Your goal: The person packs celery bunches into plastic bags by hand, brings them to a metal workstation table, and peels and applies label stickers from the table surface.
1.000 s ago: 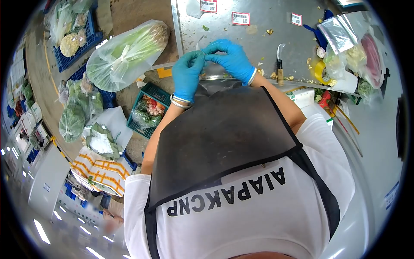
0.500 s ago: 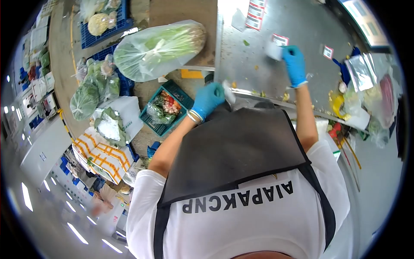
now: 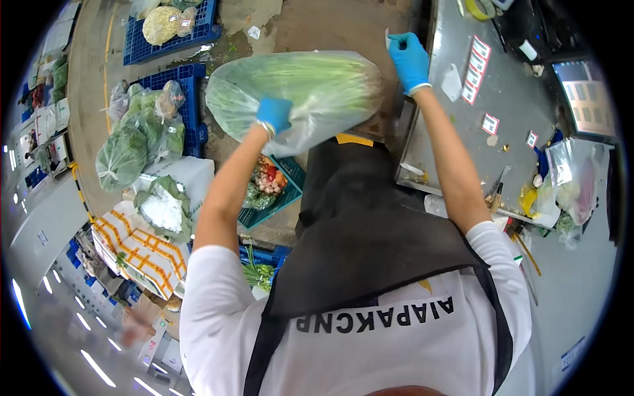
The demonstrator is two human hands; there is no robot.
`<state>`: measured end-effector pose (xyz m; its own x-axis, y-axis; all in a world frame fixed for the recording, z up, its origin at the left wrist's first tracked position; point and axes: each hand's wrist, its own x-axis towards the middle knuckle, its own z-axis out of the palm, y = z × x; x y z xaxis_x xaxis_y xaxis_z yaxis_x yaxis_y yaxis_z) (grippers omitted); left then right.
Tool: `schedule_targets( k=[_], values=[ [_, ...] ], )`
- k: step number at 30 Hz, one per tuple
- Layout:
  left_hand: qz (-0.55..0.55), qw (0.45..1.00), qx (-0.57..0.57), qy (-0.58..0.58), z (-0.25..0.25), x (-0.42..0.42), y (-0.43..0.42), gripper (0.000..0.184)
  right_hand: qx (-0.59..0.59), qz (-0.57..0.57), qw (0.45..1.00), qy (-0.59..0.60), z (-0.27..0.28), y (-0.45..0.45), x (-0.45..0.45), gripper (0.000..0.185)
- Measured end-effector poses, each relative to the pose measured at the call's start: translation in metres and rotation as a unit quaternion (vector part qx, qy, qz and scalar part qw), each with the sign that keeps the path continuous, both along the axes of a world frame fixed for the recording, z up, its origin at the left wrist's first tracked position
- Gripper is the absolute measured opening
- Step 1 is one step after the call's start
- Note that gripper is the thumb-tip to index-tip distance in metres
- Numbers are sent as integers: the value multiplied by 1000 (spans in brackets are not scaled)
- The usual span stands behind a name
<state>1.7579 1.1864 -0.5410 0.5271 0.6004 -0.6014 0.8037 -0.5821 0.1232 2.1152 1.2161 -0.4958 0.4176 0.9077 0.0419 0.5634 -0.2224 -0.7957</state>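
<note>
A clear plastic bag [image 3: 317, 72] full of long green stalks with pale root ends lies in front of me. Blue gloves cover both hands. My left hand [image 3: 274, 113] is closed on the near side of this bag, where the plastic is bunched; its fingertips are partly hidden. Off the root end, my right hand [image 3: 409, 61] pinches a small white label [image 3: 387, 39] between thumb and fingers. On the metal table [image 3: 436, 142] to the right lie a strip of red-bordered labels [image 3: 477, 69], a single label [image 3: 490, 123] and a white scrap [image 3: 452, 82].
Below the bag stands a teal crate [image 3: 295, 191] with bagged vegetables. Blue pallets [image 3: 191, 125] holding bagged greens and a foam box [image 3: 135, 247] are at left. A knife [image 3: 502, 181], yellow tape roll [image 3: 528, 200] and a screen [image 3: 584, 96] are at right.
My left hand has moved from near my waist onto the bag. My right hand has left the tabletop label area and moved up and left, now holding a small label beside the bag.
</note>
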Motion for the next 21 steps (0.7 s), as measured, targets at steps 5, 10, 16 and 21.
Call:
schedule_targets(
  k=[5, 10, 16, 21],
  values=[
    [58, 988, 80, -122, -10, -16, -40, 28, 41, 121, 979, -162, -91, 29, -149, 13],
    [42, 986, 26, -157, -15, -28, -39, 22, 69, 348, 878, -322, -141, -37, -195, 22],
    [74, 969, 74, -225, -20, -33, -47, 10, -4, 160, 974, -162, -88, 2, -154, 26],
    [99, 973, 23, -206, -23, -32, -45, 32, -162, 398, 841, -328, -165, 20, -210, 49]
  ],
)
